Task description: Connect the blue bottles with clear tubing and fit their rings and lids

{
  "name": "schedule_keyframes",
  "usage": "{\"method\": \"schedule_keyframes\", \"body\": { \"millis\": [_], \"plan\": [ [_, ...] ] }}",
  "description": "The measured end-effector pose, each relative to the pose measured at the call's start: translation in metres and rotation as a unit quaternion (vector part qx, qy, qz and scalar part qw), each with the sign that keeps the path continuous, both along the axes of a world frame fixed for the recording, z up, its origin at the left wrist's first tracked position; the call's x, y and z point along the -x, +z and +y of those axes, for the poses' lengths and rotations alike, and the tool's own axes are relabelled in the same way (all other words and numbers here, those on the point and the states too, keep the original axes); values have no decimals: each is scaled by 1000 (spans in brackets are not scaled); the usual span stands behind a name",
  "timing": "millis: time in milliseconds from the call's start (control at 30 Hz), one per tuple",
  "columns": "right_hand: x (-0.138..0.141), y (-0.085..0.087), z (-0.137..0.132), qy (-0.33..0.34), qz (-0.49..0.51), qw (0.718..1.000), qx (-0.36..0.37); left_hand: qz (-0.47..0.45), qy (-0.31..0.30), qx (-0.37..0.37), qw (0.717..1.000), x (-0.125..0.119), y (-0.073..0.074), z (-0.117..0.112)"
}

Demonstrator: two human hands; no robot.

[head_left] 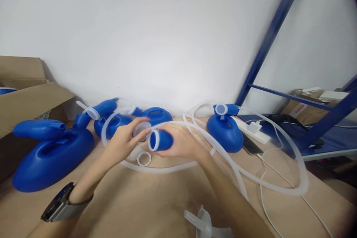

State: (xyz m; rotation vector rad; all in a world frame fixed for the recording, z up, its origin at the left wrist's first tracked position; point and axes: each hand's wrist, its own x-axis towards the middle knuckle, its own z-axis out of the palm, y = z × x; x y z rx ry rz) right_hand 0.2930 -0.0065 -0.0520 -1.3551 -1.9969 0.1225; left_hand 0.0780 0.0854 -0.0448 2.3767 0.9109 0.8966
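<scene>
Head view: right grip (pixel 182 140) clasping hollow blue cylinder (pixel 166 140), white-rimmed; left grip (pixel 122 140) pinching translucent cap (pixel 141 129).

Tan tabletop (pixel 134 200) with blue bottles (pixel 50 167), pale tubing (pixel 161 170), white ring (pixel 144 165) and dark phone (pixel 251 145)

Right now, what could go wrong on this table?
1. The clear tubing runs close by the right hand's grip, so it might snag.
2. The white ring lies loose near both hands; a brush could shift it.
3. The translucent piece in the left hand's grip might slip.
</scene>
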Motion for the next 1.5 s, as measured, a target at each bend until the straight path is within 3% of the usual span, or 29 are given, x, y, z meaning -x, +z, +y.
{"method": "schedule_keyframes", "body": {
  "millis": [67, 167, 233, 300, 400, 533, 600, 767, 833, 1067, 1200, 1500],
  "plan": [
    [-5, 9, -5, 37, -13, 999, 32, 19, -5, 20, 1000, 6, 6, 6],
    [-19, 18, -12, 67, -14, 997, 38, 26, 127, -33, 991, 13, 8, 17],
    [-30, 21, -18, 56, 1, 998, 27, 43, 164, -44, 985, 16, 5, 24],
    [-39, 23, -22, 40, 22, 999, 22, 75, 94, 42, 992, 16, -3, 29],
    [-42, 22, -23, 35, 21, 999, 27, 145, -26, 162, 976, 10, -25, 31],
    [-34, 19, -17, 45, -29, 998, 37, 187, -10, 86, 979, 1, -44, 25],
    [-32, 17, -13, 38, -51, 997, 35, 178, -25, 72, 981, 0, -37, 15],
    [-27, 11, -6, 34, -83, 995, 35, 84, -120, 22, 989, 3, 3, -24],
    [-24, 9, -4, 25, -105, 994, 32, 65, -143, 12, 987, 0, 10, -35],
    [-21, 8, -4, 42, -171, 984, -3, 101, -172, 16, 980, -6, -5, -43],
    [-21, 9, -8, 24, -160, 987, -19, 62, -138, -38, 988, -5, 0, -50],
    [-11, 22, -14, 82, -150, 985, 1, 55, -190, -20, 980, -2, 11, -50]
  ]
}}
